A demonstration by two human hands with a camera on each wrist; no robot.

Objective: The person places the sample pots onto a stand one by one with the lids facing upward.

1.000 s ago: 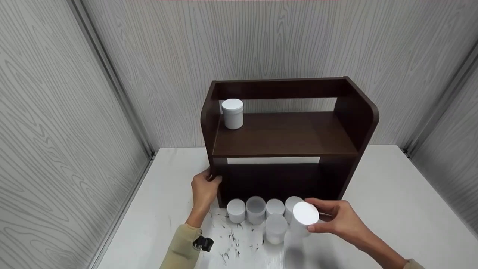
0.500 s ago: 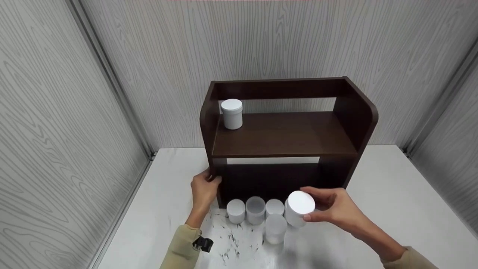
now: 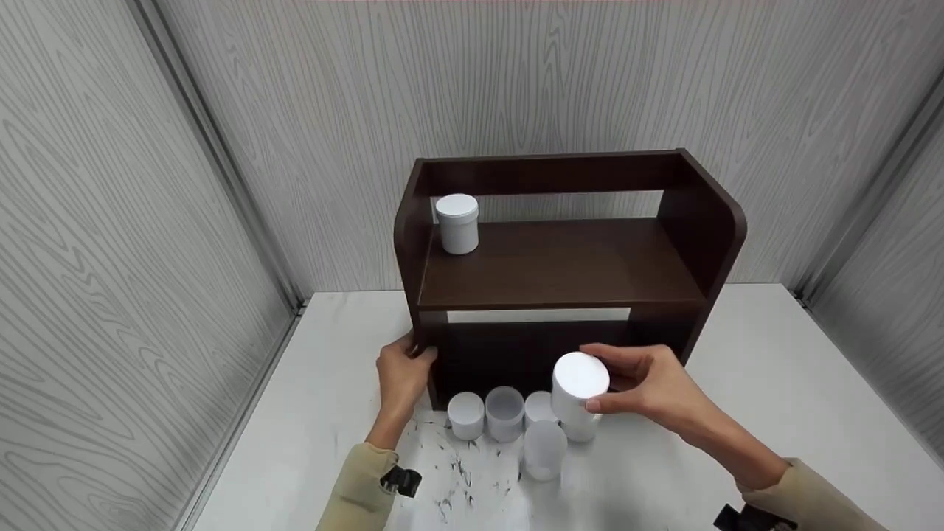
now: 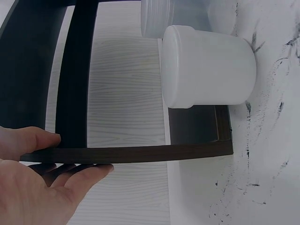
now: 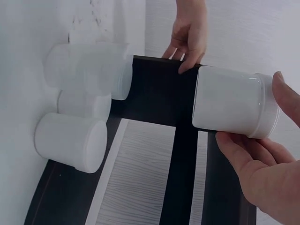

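A white lidded jar is in my right hand, pinched between thumb and fingers. It hangs tilted above the row of jars, before the lower opening of a dark brown two-tier shelf. In the right wrist view, the thumb lies at the lid of this jar and the fingers are under its side. My left hand grips the shelf's left side panel, thumb on one face and fingers on the other. Another white lidded jar stands at the left end of the upper shelf.
Several jars stand at the shelf's front: a white one at left, a translucent one, a white one, and another partly behind the held jar. A translucent jar stands nearer. Dark smudges mark the white tabletop. Grey panels enclose it.
My right hand has lifted the held jar up and leftward, towards the shelf. The left hand stays on the side panel, and the standing jars have kept their places.
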